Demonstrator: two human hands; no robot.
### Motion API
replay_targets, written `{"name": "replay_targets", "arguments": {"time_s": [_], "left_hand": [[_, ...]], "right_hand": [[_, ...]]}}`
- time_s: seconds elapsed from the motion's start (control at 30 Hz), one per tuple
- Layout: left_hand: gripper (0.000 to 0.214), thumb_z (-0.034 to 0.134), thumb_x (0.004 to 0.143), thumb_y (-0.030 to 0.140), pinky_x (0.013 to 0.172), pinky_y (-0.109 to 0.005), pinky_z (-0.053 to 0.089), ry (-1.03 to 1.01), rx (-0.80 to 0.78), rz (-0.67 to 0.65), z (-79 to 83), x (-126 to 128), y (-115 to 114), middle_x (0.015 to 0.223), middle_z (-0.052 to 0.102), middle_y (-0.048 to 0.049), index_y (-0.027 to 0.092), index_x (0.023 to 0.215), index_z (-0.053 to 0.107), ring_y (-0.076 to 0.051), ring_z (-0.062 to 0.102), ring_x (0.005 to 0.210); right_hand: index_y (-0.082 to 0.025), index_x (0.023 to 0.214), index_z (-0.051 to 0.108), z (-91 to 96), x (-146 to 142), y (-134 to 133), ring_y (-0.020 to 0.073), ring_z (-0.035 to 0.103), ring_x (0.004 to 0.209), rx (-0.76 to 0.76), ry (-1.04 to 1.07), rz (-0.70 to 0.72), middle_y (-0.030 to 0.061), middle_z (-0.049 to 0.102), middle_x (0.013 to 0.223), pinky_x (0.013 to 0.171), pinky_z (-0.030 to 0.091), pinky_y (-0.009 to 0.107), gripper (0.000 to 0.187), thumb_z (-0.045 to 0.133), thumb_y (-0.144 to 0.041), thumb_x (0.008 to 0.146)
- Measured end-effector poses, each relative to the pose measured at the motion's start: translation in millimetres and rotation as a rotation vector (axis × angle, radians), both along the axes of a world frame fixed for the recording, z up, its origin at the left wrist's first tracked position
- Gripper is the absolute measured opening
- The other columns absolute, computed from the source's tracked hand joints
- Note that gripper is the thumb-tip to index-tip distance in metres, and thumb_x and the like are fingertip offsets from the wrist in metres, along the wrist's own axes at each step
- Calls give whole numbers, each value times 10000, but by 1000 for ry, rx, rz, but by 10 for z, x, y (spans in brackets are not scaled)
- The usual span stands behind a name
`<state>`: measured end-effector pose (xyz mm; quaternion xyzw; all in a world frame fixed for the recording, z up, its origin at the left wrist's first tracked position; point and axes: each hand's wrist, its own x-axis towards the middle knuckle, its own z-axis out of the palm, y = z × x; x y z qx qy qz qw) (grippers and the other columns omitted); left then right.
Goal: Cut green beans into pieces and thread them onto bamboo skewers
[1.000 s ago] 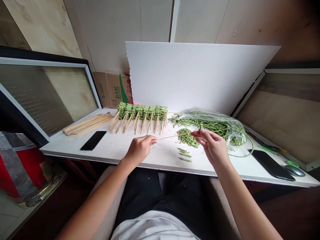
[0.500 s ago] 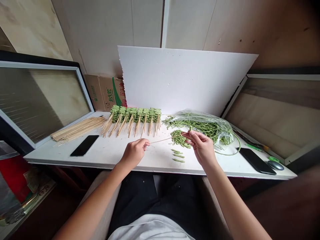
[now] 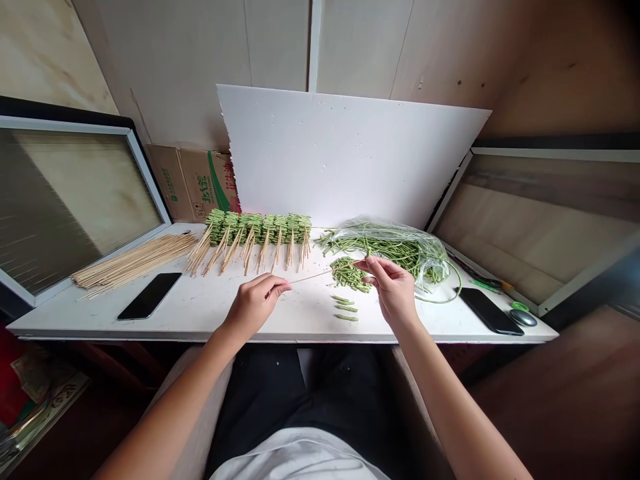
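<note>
Your left hand (image 3: 254, 308) is closed on the blunt end of a bamboo skewer (image 3: 313, 275), its tip aimed across the white surface (image 3: 210, 313) at your right hand (image 3: 393, 290), whose thumb and fingertips pinch together on a green bean (image 3: 367, 252) just above the pile of bean pieces (image 3: 347, 275). Keep that pinch firm and near the skewer's tip, holding the skewer level so the thin bean doesn't bend or split. The bagged beans (image 3: 395, 243) lie to the right, and the loaded skewers (image 3: 255, 230) stand in a row ahead.
</note>
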<state>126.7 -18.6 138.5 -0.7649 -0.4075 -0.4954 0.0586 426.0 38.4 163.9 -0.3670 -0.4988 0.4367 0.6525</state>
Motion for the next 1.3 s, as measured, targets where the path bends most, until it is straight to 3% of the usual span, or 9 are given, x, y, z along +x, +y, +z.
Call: {"name": "replay_targets", "arguments": {"time_s": [0.23,0.47,0.53,0.67,0.77,0.87,1.03,1.3], "left_hand": [[328,445,915,-8,681,-234,559,21,-55,-2,-143,-115,104,811,721,-26,198,925,701,-141,690,700],[388,402,740,-67,632,-214,500,20,-145,44,-265,-198,207,706,632,5,192,867,661,-137,647,667],[369,411,762,-59,627,-213,498,10,-190,18,-264,-192,216,690,625,11,193,859,662,-135,639,654],[248,508,941,69,634,-227,523,-62,-231,-39,-201,-137,193,750,692,2,199,995,712,-135,657,639],[103,626,989,199,664,-241,546,-112,-166,-33,-162,-99,159,795,745,-12,202,1007,727,-141,694,661],[137,603,1000,179,672,-236,548,-92,-114,-20,-172,-99,146,747,736,-7,200,940,724,-142,707,681],[324,454,851,-22,635,-217,528,-29,-174,-21,-246,-131,162,712,691,12,190,924,689,-125,678,649],[415,404,750,-82,622,-203,507,14,-325,-97,-231,38,77,675,654,36,193,907,673,-110,630,601]], "right_hand": [[-245,947,844,-20,-62,-45,264,792,968,61,-80,41,75,842,970,726,628,340,301,889,-504,800],[-250,890,845,-110,-194,-97,279,779,895,134,-117,34,78,828,923,684,624,376,287,897,-514,788],[-247,860,840,-114,-210,-112,273,772,869,162,-136,8,78,822,913,671,612,371,279,895,-511,791],[-239,875,825,-117,-179,-70,259,760,855,156,-112,-45,80,807,907,638,579,345,292,899,-508,788],[-230,893,798,-134,-145,-6,252,753,859,114,-68,-69,82,793,933,616,554,327,329,893,-527,788],[-225,899,775,-145,-155,10,242,737,846,93,-74,-62,84,782,956,616,542,326,362,878,-555,792],[-226,846,780,-178,-287,-83,222,686,816,101,-76,-7,77,758,915,642,537,337,336,877,-542,793],[-218,822,782,-334,-473,-167,204,647,794,89,-144,62,84,757,943,613,503,316,319,878,-521,790]]}}
